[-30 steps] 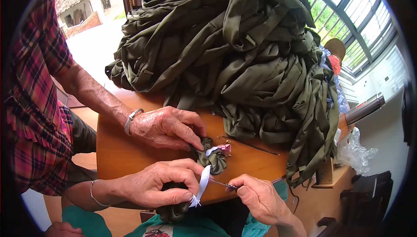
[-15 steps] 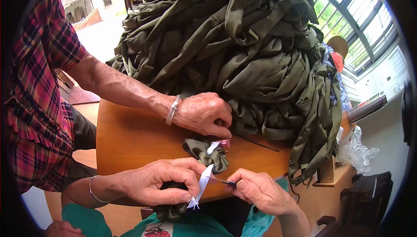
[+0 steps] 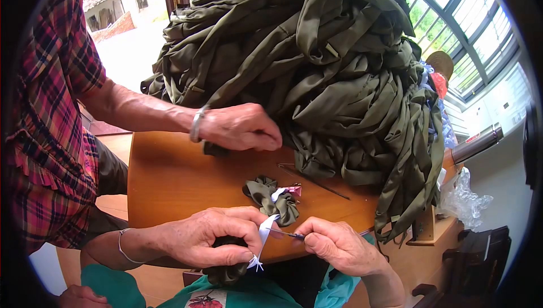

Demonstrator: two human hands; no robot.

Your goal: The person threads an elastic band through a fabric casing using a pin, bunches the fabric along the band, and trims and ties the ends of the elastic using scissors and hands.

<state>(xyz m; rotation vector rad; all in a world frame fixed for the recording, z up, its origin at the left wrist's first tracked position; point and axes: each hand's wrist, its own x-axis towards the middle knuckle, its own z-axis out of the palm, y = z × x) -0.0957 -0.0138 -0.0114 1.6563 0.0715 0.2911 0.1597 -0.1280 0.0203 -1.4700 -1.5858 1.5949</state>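
Low in the view, my left hand [image 3: 212, 237] pinches a white elastic band [image 3: 264, 239] with a frayed lower end, and gathered dark green fabric [image 3: 225, 268] hangs beneath it. From the right, my right hand [image 3: 337, 246] grips a small thin metal tool [image 3: 287, 233] with a dark handle; its tip touches the band. Just above lies a bunched green fabric piece [image 3: 263, 196] on the table, with a bit of white elastic and a pink clip [image 3: 293, 190] on it.
A large heap of dark green fabric strips [image 3: 339, 93] covers the back of the wooden table [image 3: 169, 189]. A co-worker's hand [image 3: 240, 128] hovers near the heap's front left. A thin dark rod [image 3: 319, 183] lies nearby. Clear plastic [image 3: 464, 198] is at the right.
The co-worker's hand has moved from the bunched fabric piece over to the heap and then left. My hands have stayed almost still on the band and the tool.
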